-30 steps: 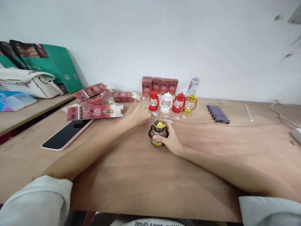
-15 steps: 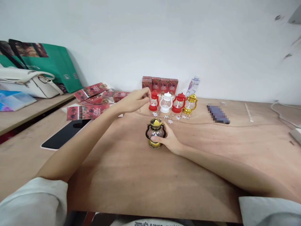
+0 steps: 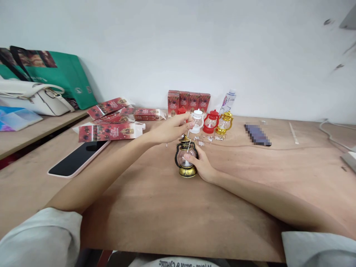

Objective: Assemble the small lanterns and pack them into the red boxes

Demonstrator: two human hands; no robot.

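Observation:
My right hand (image 3: 205, 165) is wrapped round the right side of a black-and-gold lantern (image 3: 187, 170), its thumb across the clear globe. The lantern tilts slightly near the table's surface. Above its top, my left hand (image 3: 174, 129) pinches a thin wire handle (image 3: 189, 142) that hangs down in front of the lantern. Behind stand a white lantern (image 3: 197, 124), a red lantern (image 3: 210, 123) and a gold lantern (image 3: 224, 125). Another red lantern (image 3: 181, 110) is mostly hidden by my left hand. Small white tags (image 3: 201, 143) lie in front of them.
Red boxes (image 3: 184, 102) stand by the wall beside a bottle (image 3: 228, 101). Flattened red packages (image 3: 108, 132) and a phone (image 3: 79, 158) lie left. A dark phone (image 3: 258, 134) lies right. A white handbag (image 3: 36, 97) and green bag (image 3: 69, 76) are far left.
My left hand has moved right and down, over the lantern, and the wire now shows in front of it. The lantern has shifted slightly right and tilted.

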